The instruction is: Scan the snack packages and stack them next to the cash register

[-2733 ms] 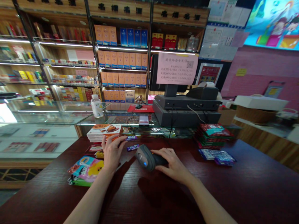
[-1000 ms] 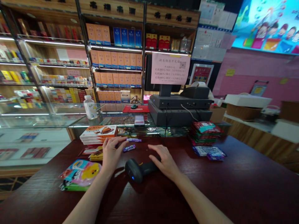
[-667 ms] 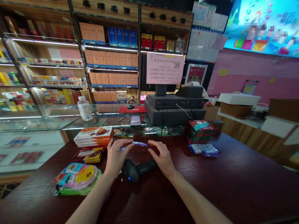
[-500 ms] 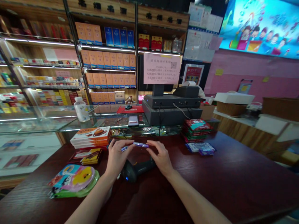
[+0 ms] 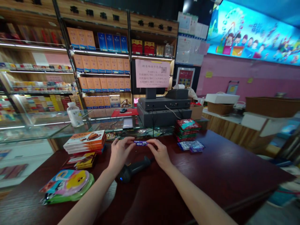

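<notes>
A small purple wrapped bar [image 5: 140, 143] with white lettering lies crosswise between my hands, above the counter. My left hand [image 5: 120, 153] pinches its left end, and my right hand [image 5: 159, 153] pinches its right end. Just below my hands, a black handheld barcode scanner [image 5: 131, 169] rests on the dark red wooden counter [image 5: 211, 170], its blue light showing. A stack of orange chocolate boxes [image 5: 84, 141] stands left of my left hand.
Small chocolate packets [image 5: 80, 161] and a colourful duck-print package [image 5: 67, 186] lie at the left. A red-and-green packet stack [image 5: 187, 128] and blue packets [image 5: 191, 145] lie at the right. Behind stand a cash register [image 5: 164, 109] and a glass display case [image 5: 70, 128].
My hands have closed in on the purple bar and now pinch it from both ends. The view has swung left and tilted, shifting everything in the picture.
</notes>
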`<state>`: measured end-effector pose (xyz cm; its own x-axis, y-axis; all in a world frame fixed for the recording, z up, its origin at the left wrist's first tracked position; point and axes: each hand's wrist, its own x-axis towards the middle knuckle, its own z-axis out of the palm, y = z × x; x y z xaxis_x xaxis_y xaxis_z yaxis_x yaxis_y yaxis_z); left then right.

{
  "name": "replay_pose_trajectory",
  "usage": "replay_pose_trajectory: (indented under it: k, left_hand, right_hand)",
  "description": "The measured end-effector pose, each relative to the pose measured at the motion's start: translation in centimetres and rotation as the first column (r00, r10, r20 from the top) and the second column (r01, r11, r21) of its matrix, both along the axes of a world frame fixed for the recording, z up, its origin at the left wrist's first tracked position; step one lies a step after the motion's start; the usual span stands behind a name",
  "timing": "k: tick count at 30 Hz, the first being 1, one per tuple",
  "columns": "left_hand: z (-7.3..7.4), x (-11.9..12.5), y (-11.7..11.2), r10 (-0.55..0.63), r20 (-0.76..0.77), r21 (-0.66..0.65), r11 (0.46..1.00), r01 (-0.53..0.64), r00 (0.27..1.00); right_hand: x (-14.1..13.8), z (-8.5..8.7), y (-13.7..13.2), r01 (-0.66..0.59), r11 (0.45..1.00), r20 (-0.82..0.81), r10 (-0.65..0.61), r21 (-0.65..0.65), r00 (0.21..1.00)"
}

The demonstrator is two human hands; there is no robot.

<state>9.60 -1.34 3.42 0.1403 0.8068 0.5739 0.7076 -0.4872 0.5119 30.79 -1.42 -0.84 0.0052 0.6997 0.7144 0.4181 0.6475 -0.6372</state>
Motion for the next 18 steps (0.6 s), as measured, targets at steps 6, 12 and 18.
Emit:
replay_pose_trajectory:
  k: [6, 12, 18]
  left_hand:
    - [0.1, 2.7, 0.1, -0.003, -0.075, 0.046, 0.999, 0.006, 0.997]
    - [-0.5, 6.0, 0.5, -0.037, -0.139, 0.093, 0.994, 0.05, 0.99]
    - [-1.0, 9.2, 1.1, -0.103, -0.142, 0.115, 0.986, 0.119, 0.985]
  right_hand:
    - [2.3, 0.9, 0.2, -0.029, 0.994, -0.106, 0.017, -0.109, 0.994]
    - [5.2, 0.8, 0.4, 0.002, 0.985, -0.174, -0.033, -0.171, 0.984]
    - [8.4, 0.1, 0.6, -0.01, 0.975, -0.236, -0.043, -0.221, 0.971]
